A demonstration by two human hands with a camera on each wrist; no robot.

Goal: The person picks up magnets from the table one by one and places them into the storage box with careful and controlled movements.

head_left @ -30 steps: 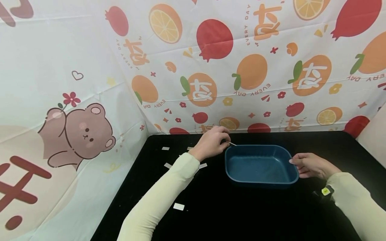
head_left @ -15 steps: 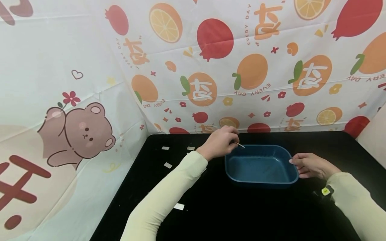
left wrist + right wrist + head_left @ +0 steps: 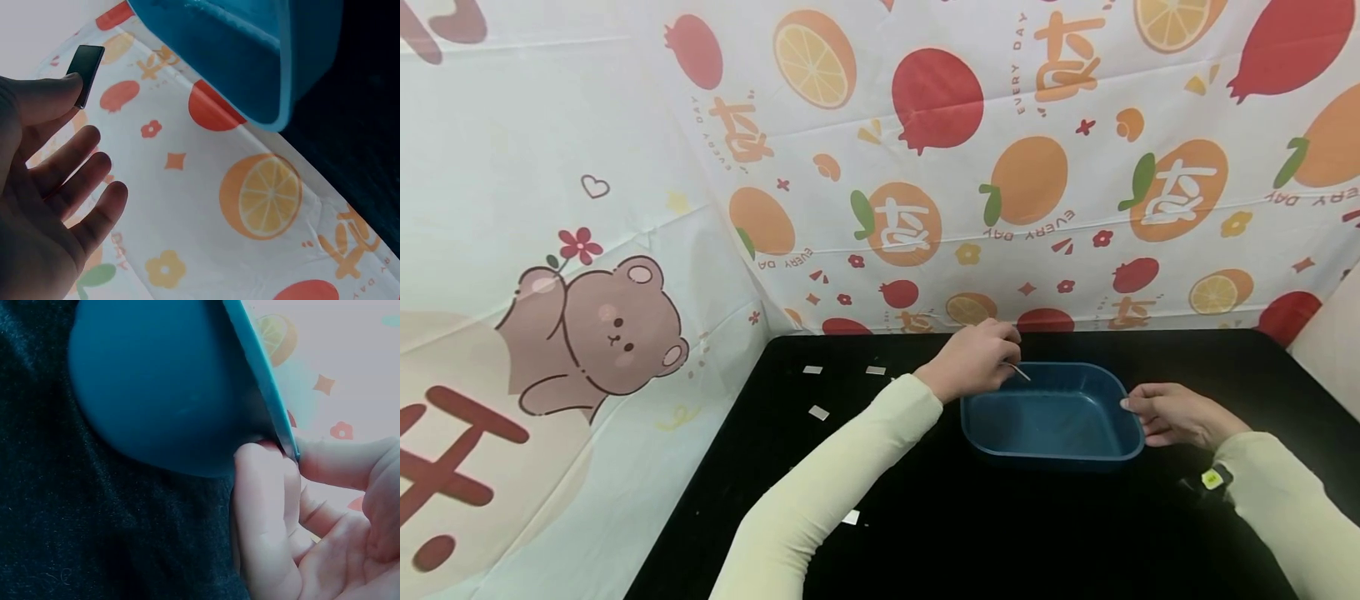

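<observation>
Toward the rear of the black table [image 3: 970,533], right of its middle, a blue tub [image 3: 1052,425] stood upright with its open top uppermost. The right hand [image 3: 1182,415] had it by the short right side: thumb on the rim, fingers bent beneath against the outer wall, pinched firmly together on the edge. I judged this grip meant to steady the tub rather than lift it, since no hand supported the opposite side and the base looked to be down on the table.

The left hand [image 3: 973,360] was found above the tub's rear left corner. Thumb and forefinger met on one end of a small flat piece [image 3: 86,74]; the other three fingers were spread, gently bent and touching nothing. That end hold left most of the piece projecting, in my opinion to keep the fingertips out of its way. Seen from the left wrist, the piece was apart from the tub; its height above the tub's floor could not be told.

To the left, pale flat pieces [image 3: 818,412] lay separately on the table, one partly hidden by the left sleeve [image 3: 842,471]. Spaced so, each could presumably be taken singly. A patterned cloth [image 3: 850,108] hung behind the table
</observation>
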